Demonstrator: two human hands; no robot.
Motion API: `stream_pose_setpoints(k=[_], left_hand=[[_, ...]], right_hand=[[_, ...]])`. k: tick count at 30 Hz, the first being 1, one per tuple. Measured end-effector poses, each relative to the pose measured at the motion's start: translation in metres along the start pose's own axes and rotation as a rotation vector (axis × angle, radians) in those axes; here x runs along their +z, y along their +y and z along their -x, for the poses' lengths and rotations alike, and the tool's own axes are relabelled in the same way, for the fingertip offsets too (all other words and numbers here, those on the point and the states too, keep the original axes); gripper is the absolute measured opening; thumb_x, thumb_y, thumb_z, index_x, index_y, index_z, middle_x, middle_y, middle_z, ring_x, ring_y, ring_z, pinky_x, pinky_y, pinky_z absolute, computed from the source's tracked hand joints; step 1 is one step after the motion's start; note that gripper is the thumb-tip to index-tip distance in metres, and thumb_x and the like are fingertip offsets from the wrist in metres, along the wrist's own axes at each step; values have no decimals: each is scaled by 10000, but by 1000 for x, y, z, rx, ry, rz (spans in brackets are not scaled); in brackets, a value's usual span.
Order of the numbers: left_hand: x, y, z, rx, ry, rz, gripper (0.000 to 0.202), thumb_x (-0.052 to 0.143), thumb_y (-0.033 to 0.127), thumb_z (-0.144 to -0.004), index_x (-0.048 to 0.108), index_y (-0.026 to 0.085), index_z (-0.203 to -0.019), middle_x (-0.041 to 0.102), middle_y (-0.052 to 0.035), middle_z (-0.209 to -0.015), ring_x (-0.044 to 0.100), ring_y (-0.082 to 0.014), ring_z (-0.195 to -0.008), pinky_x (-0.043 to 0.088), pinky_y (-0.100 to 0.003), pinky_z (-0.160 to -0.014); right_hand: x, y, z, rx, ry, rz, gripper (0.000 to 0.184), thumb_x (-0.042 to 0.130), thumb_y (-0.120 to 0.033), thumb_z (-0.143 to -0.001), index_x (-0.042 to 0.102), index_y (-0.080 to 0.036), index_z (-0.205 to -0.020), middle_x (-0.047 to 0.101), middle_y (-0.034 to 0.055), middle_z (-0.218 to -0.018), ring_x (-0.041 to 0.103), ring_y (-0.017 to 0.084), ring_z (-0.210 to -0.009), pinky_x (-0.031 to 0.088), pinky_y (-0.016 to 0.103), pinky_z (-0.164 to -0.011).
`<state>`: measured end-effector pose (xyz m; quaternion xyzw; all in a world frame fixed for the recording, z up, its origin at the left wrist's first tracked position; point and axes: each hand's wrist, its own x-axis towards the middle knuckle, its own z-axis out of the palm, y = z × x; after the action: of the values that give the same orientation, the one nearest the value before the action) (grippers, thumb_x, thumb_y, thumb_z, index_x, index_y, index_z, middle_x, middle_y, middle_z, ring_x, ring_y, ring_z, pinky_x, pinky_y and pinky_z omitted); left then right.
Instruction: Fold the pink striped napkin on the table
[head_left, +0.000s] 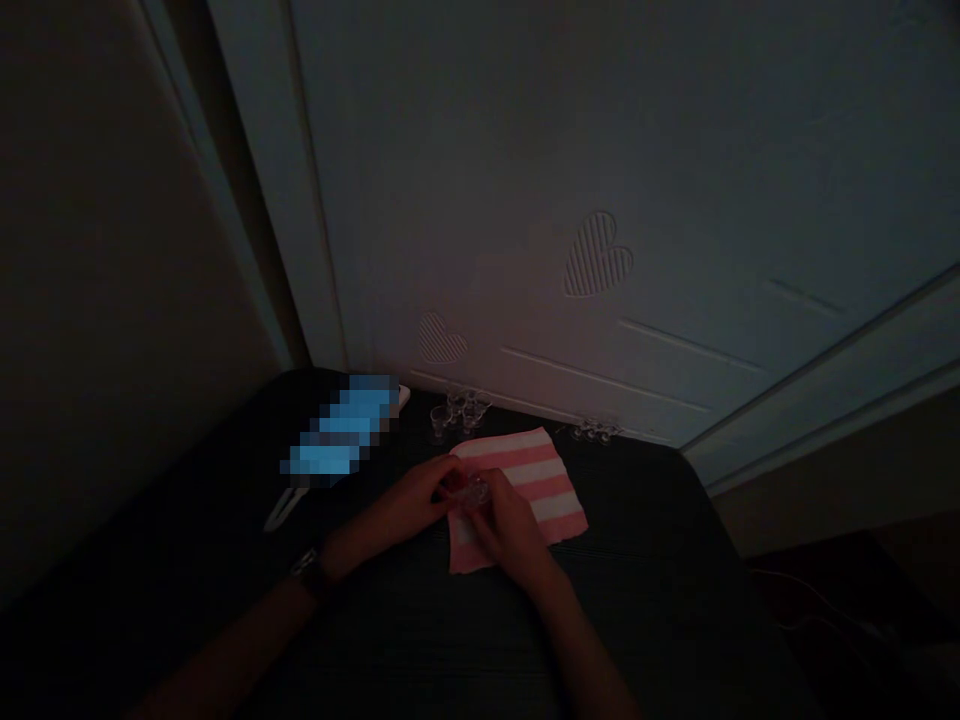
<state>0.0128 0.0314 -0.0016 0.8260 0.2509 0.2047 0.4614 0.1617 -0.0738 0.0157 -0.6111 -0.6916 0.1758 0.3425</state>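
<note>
Both my hands meet over a pink and white striped cloth (544, 480) lying on a dark table (652, 590). My left hand (420, 500) and my right hand (504, 530) have their fingers closed around a small clear glass (475, 492) held just above the cloth's near left part. A watch sits on my left wrist. The scene is very dim, so the glass shows only as a faint glint.
Several small clear glasses (457, 412) stand at the table's back edge, with more (596, 431) further right. A blurred blue-lit object (341, 430) lies on the left. A white panel with heart cutouts (596, 255) rises behind the table.
</note>
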Motion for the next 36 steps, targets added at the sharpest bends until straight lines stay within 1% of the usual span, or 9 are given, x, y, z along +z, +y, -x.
stream_pose_setpoints(k=[5, 9, 16, 19, 22, 26, 32, 34, 36], left_hand=[[0, 1, 1, -15, 3, -24, 183, 517, 179, -730, 519, 187, -912, 580, -26, -927, 573, -150, -811, 478, -296, -740], [-1, 3, 2, -21, 12, -48, 184, 495, 143, -721, 519, 190, -896, 573, -26, -918, 568, -148, -817, 477, -295, -739], [-1, 4, 1, -22, -10, -53, 185, 484, 116, -713, 518, 183, -883, 572, -29, -919, 563, -144, -810, 479, -293, -727], [-1, 3, 1, -4, -2, -59, 183, 482, 127, -726, 521, 183, -895, 568, -31, -932, 562, -142, -819, 473, -289, -733], [-1, 3, 1, 2, -6, -50, 173, 490, 143, -731, 525, 181, -896, 570, -30, -930, 564, -139, -803, 471, -283, -727], [-1, 5, 1, -5, -4, -60, 162, 484, 137, -732, 535, 180, -880, 575, -27, -899, 565, -140, -789, 469, -276, -710], [0, 4, 0, -2, 7, -40, 177, 509, 166, -740, 538, 187, -914, 587, -31, -938, 569, -148, -824, 470, -291, -751], [0, 3, 1, 9, 11, -30, 183, 515, 185, -746, 535, 189, -928, 588, -31, -952, 567, -150, -839, 467, -295, -764], [0, 3, 1, 10, 14, -35, 179, 511, 179, -744, 534, 190, -920, 587, -28, -945, 565, -149, -832, 465, -295, -760]], right_hand=[[-8, 5, -1, 25, 15, 103, 283, 481, -199, -801, 441, -205, -1080, 553, 46, -972, 546, 174, -827, 429, 283, -701], [-21, 22, -1, 66, 134, 161, 308, 492, -148, -742, 470, -207, -1043, 546, 41, -966, 530, 173, -837, 419, 278, -721], [-46, 57, 6, 266, 397, 230, 225, 474, -173, -711, 503, -207, -931, 531, 4, -848, 502, 142, -723, 387, 251, -647], [-50, 61, 9, 324, 480, 242, 219, 457, -190, -732, 498, -205, -946, 537, 6, -842, 504, 145, -719, 383, 252, -633], [-47, 57, 9, 326, 517, 181, 235, 437, -214, -774, 481, -201, -1004, 556, 21, -873, 522, 151, -726, 398, 261, -643], [-32, 38, 5, 203, 408, 111, 279, 435, -218, -800, 460, -192, -1076, 571, 51, -949, 544, 160, -742, 417, 275, -668], [-4, -1, 1, -67, 53, 74, 285, 454, -224, -822, 458, -218, -1107, 572, 44, -972, 550, 167, -824, 417, 268, -706], [-2, -3, 1, -94, 1, 113, 227, 459, -230, -822, 479, -217, -1047, 568, 35, -929, 540, 163, -803, 407, 258, -677], [-6, 3, 0, -67, 19, 168, 136, 479, -231, -802, 494, -206, -935, 550, 23, -856, 519, 156, -760, 387, 246, -635]])
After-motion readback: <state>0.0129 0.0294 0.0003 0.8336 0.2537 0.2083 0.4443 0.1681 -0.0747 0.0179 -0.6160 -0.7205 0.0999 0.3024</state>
